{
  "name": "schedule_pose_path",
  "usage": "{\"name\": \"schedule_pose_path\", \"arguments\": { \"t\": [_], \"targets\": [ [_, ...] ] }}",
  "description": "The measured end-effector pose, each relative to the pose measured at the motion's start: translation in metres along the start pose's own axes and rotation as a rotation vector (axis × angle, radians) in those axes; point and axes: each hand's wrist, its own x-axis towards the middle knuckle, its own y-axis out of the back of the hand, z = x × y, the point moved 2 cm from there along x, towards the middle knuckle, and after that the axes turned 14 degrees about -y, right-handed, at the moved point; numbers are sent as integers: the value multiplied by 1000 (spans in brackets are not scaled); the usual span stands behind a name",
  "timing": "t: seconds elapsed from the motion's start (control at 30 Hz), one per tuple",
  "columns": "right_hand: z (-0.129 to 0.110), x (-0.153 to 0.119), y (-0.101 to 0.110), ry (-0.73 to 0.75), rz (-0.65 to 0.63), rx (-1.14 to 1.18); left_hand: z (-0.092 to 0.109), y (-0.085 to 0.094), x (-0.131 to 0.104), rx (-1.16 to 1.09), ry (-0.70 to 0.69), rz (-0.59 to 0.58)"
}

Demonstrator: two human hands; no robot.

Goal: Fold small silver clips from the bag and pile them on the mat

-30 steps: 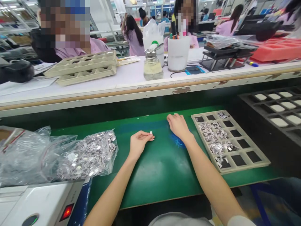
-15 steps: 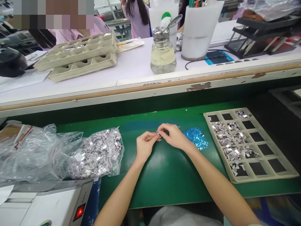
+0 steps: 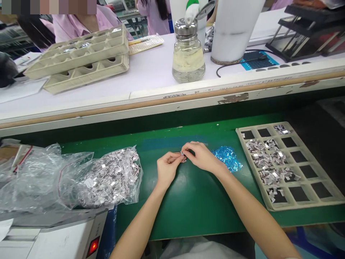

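Note:
Over the green work surface (image 3: 194,212), my left hand (image 3: 167,167) and my right hand (image 3: 198,155) meet at the fingertips. Between them is a small silver metal piece (image 3: 182,153), pinched by both hands; its exact kind is too small to make out. Another small piece shows just under my left fingertips. Right beside my right wrist lies a heap of shiny blue film bits (image 3: 228,158). To the left of my left hand, a clear plastic bag (image 3: 110,178) bulges with many small silver pieces like it.
On the right lies a beige compartment tray (image 3: 292,204), several cells holding silver pieces. A white machine (image 3: 61,237) with a lit red switch stands lower left. On the raised white shelf are a glass bottle (image 3: 188,54), stacked trays (image 3: 81,54) and a white cup (image 3: 234,32). People in pink sit beyond.
The camera view has shifted slightly, bringing the shelf items closer. Both hands stay together at the same spot, still pinching the small silver piece.

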Motion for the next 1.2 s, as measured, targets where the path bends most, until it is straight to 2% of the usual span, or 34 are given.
{"name": "schedule_pose_path", "arguments": {
  "t": [0.23,0.43,0.53,0.6,0.67,0.77,0.83,0.87,0.93,1.03,1.2],
  "targets": [
    [5,1,-2,-4,30,7,-2,1,0,-37,14,-19],
    [4,1,2,2,-68,78,-8,-1,-1,-2,-2,-88],
    [5,1,1,27,-58,32,-3,-3,-1,2,-26,-122],
    [5,1,-1,29,-30,-11,8,2,1,90,-97,-153],
    [5,0,-4,35,-19,-67,22,17,6,294,-225,-133],
    [3,-4,-10,69,-33,-180,40,60,13,655,-384,71],
    [2,-6,-14,87,-46,-235,45,92,17,847,-384,205],
    [1,-7,-16,90,-49,-249,44,106,19,941,-359,229],
    [1,-6,-18,89,-45,-258,41,125,20,1109,-286,199],
    [0,-5,-20,85,-27,-258,35,135,19,1203,-225,138],
    [0,-6,-22,79,21,-305,29,141,20,1281,-189,128]
  ]
}}
